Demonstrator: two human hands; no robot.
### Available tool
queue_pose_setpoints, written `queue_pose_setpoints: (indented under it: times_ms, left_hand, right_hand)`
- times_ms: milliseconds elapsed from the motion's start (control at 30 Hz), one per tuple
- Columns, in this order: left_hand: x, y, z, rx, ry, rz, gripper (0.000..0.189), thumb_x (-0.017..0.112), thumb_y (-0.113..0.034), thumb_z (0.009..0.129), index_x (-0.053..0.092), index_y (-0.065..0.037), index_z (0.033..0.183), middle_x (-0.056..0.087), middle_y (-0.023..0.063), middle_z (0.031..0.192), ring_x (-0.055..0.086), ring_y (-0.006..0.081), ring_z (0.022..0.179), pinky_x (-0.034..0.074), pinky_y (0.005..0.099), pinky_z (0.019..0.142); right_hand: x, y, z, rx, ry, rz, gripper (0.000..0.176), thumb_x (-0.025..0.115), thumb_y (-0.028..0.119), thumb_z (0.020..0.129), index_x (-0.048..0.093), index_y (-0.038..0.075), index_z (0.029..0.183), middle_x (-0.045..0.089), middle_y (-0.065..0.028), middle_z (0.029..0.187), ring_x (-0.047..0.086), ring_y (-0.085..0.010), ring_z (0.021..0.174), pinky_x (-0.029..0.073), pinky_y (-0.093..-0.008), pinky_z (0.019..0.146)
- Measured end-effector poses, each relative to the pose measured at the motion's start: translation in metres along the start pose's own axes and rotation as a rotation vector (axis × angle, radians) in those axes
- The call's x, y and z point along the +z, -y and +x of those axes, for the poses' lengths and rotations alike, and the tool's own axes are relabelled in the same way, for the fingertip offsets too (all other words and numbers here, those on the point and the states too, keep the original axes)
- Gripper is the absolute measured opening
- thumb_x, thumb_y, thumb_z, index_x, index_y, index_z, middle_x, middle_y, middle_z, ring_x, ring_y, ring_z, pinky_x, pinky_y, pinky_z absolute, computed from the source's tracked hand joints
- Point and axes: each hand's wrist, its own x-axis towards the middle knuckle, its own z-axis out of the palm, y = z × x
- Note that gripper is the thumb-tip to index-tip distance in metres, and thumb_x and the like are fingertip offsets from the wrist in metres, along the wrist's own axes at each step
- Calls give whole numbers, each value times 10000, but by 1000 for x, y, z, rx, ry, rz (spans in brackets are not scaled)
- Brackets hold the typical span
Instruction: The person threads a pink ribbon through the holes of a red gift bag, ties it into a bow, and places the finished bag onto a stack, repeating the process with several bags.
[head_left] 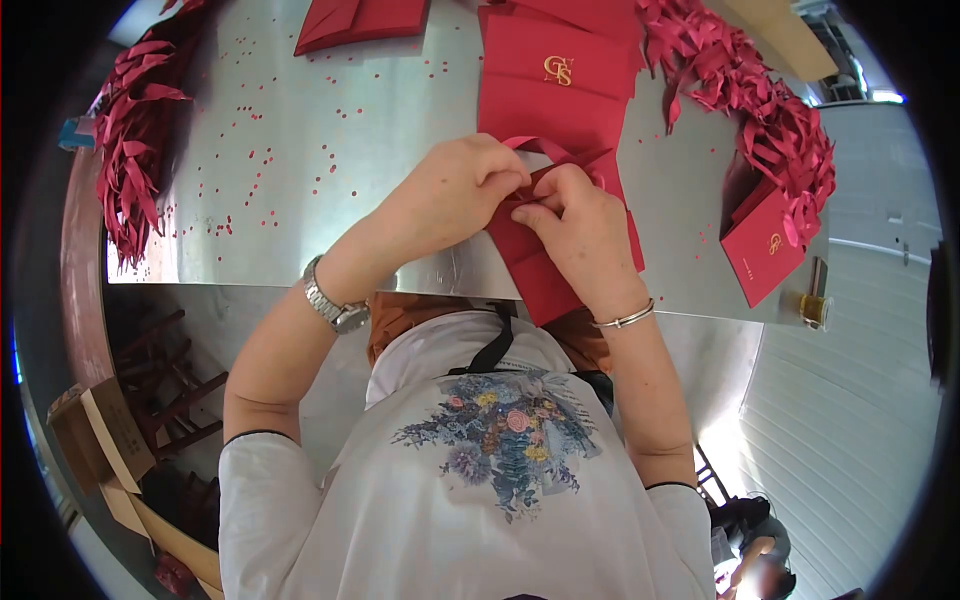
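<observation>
A red paper bag [545, 275] lies flat at the table's near edge, under both my hands. From its top end a red ribbon [535, 146] loops up around my fingers. My left hand [462, 190] is closed in a pinch on the ribbon, with its fingertips at the bag's upper edge. Close beside it, my right hand [585, 228] also pinches the ribbon, thumb against forefinger. The exact spot where the fingertips meet is partly hidden. Just beyond my hands lies a stack of red bags [550, 100] with gold lettering on top.
Bundles of red ribbon hang at the left [135, 150] and right [740, 85] sides of the metal table [400, 110]. Another red bag [770, 245] lies at the right edge. Small red paper dots are scattered about. A cardboard box [110, 430] stands lower left; a person [755, 550] is lower right.
</observation>
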Motion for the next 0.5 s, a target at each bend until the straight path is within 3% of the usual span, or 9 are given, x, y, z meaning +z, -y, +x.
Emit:
queue_pose_setpoints:
  times_ms: [167, 233, 333, 400, 500]
  left_hand:
    - [-13, -8, 23, 5, 277, 153, 127, 601, -82, 816, 685, -11, 880, 646, 176, 815, 628, 349, 806, 505, 409, 733]
    - [-16, -5, 30, 122, 451, 266, 116, 606, -70, 801, 686, -10, 861, 644, 165, 836, 624, 350, 822, 505, 419, 738]
    - [-15, -6, 32, 206, 439, 449, 100, 618, -69, 794, 682, -20, 852, 634, 136, 880, 617, 337, 860, 509, 419, 744]
    - [-12, -10, 27, 212, 395, 511, 84, 620, -69, 800, 675, -25, 846, 624, 124, 903, 612, 328, 885, 514, 412, 753]
    - [-9, -4, 21, 236, 320, 570, 56, 619, -67, 813, 662, -40, 838, 611, 108, 936, 607, 313, 927, 524, 399, 768]
  right_hand:
    - [5, 2, -7, -30, -48, -76, 294, 789, 220, 752, 568, 65, 869, 681, -95, 744, 670, -274, 668, 510, -379, 578]
    - [5, 4, -10, -13, -61, -99, 286, 799, 200, 749, 574, 70, 867, 694, -78, 752, 679, -244, 674, 508, -351, 590]
    - [5, 3, -12, -19, -99, -72, 297, 804, 214, 729, 595, 84, 895, 677, -59, 724, 667, -235, 663, 498, -346, 571]
    - [3, 6, -14, -249, -275, -296, 315, 796, 251, 699, 575, 103, 869, 603, -41, 665, 611, -232, 599, 467, -375, 526]
    - [-14, 19, -27, -329, -318, -402, 374, 802, 240, 656, 611, 107, 949, 550, 8, 661, 540, -182, 594, 418, -362, 602]
